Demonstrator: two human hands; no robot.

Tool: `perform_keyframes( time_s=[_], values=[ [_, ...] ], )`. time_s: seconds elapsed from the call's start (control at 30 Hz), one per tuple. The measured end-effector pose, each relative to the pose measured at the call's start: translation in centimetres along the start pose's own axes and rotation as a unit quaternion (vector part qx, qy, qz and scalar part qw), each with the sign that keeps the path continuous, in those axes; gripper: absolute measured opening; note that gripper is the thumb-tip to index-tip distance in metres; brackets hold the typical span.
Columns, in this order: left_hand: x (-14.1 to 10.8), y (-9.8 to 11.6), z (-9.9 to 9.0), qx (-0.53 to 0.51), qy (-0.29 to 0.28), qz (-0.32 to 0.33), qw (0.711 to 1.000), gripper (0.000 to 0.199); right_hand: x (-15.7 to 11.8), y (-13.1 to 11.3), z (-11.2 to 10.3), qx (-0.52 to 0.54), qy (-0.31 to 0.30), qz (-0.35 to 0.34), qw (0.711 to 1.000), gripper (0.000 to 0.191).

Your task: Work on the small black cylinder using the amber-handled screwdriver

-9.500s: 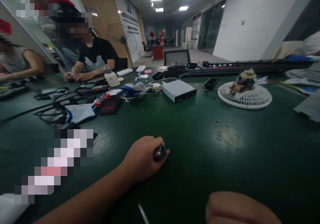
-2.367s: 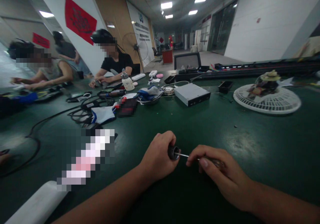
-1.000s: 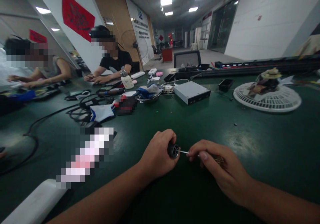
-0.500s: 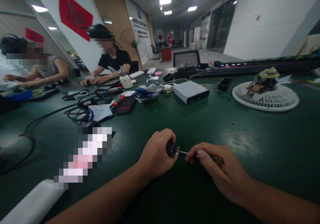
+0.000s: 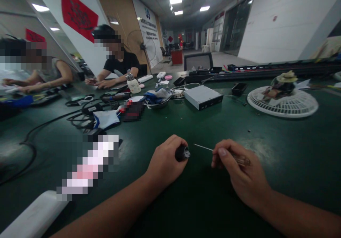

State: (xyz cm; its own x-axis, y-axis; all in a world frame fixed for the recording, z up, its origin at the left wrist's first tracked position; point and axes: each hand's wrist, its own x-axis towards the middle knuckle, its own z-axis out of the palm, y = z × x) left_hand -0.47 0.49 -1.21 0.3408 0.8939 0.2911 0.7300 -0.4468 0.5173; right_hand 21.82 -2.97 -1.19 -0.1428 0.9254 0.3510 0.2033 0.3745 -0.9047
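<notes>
My left hand (image 5: 167, 160) is wrapped round a black cylindrical part (image 5: 182, 153), whose round open end faces right; most of its body is hidden in the fingers. In my right hand (image 5: 239, 170) is a screwdriver (image 5: 243, 159) with a brownish, see-through handle and a thin metal shaft. Its shaft points left toward the black part, and the tip is apart from it by a small gap. Both hands are just above the dark green table (image 5: 213, 124).
A grey disc drive (image 5: 203, 97) lies beyond my hands, with a white fan grille (image 5: 282, 101) to its right. Cables (image 5: 89, 114), a white-and-blue cloth (image 5: 106, 119) and a bowl (image 5: 159, 105) are at the left. Two people sit at the far left side.
The screwdriver has come away from the black part, as my right hand moved right and slightly up. My left hand has turned the part's open end more to the right.
</notes>
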Motion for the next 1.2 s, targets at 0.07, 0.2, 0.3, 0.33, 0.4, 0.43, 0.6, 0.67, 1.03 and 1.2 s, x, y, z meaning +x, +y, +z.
perform_keyframes(
  time_s=[0.07, 0.2, 0.3, 0.33, 0.4, 0.43, 0.6, 0.67, 1.03, 1.2],
  values=[
    [0.0, 0.0, 0.0, 0.013, -0.001, 0.016, 1.0, 0.021, 0.0, 0.0, 0.1, 0.01, -0.046, -0.023, 0.999, 0.024],
    [-0.1, -0.1, 0.2, 0.029, 0.003, 0.036, 0.999, 0.024, 0.1, -0.3, 0.2, -0.022, -0.137, -0.043, 0.989, 0.023],
    [-0.1, -0.1, 0.3, 0.025, 0.003, 0.034, 0.999, 0.022, 0.1, -0.4, 0.2, -0.06, -0.13, -0.024, 0.989, 0.026],
    [-0.1, -0.1, 0.3, 0.021, 0.005, 0.029, 0.999, 0.021, 0.0, -0.3, 0.2, -0.064, -0.108, -0.017, 0.992, 0.028],
    [0.0, 0.0, 0.2, 0.013, 0.012, 0.016, 1.0, 0.022, 0.0, -0.2, 0.2, -0.053, -0.053, -0.004, 0.997, 0.029],
    [0.0, 0.0, 0.2, 0.009, 0.015, 0.009, 1.0, 0.022, 0.0, -0.2, 0.2, -0.041, -0.023, 0.002, 0.999, 0.028],
    [0.0, -0.1, 0.3, -0.004, 0.013, -0.001, 1.0, 0.022, 0.5, 0.3, 0.3, -0.056, 0.041, 0.04, 0.997, 0.019],
    [0.0, -0.1, 0.3, -0.006, 0.01, 0.0, 1.0, 0.022, 0.9, 0.7, 0.4, -0.116, 0.0, 0.033, 0.993, 0.018],
    [0.0, 0.0, 0.1, -0.008, 0.003, 0.008, 1.0, 0.022, 1.0, 1.2, 0.7, -0.176, -0.13, 0.007, 0.976, 0.043],
    [0.0, -0.1, 0.0, -0.016, -0.004, 0.014, 1.0, 0.022, 1.1, 0.9, 0.6, -0.104, -0.132, 0.036, 0.985, 0.03]
  ],
)
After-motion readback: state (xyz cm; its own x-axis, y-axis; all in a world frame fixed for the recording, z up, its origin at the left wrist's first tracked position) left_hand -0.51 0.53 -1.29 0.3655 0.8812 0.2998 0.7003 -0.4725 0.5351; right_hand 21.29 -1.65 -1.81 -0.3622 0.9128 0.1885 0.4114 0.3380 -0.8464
